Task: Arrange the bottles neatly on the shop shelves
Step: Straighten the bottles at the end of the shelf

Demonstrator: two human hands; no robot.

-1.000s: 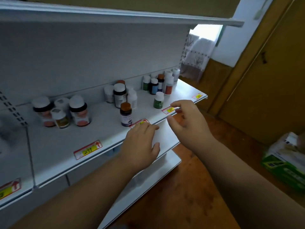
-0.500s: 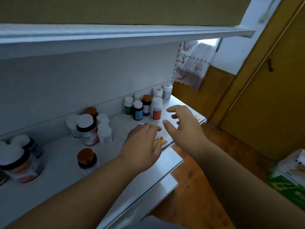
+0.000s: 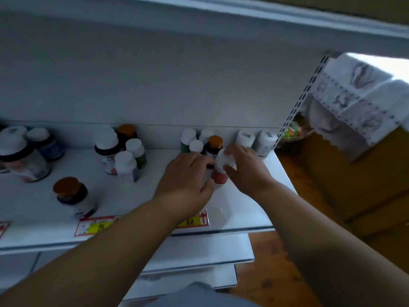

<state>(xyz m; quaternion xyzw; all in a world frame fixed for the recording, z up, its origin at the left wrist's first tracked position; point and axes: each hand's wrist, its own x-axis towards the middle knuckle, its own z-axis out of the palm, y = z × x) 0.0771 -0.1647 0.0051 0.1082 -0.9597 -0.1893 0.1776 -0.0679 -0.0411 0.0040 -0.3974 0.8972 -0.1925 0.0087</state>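
With the right hand (image 3: 245, 169) pinching the red-labelled bottle (image 3: 222, 167) and the left hand (image 3: 188, 180) resting flat with fingers straight beside it, lift straight up to spare the orange-capped bottle (image 3: 214, 145) just behind

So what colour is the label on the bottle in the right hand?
Red-orange, under a white cap, on the bottle; head view.

only thing i can read is "168" handwritten on the yellow price tag (image 3: 194, 220) at the shelf's (image 3: 243, 209) front edge, 6 o'clock of the hands. bottle labels are too blurry
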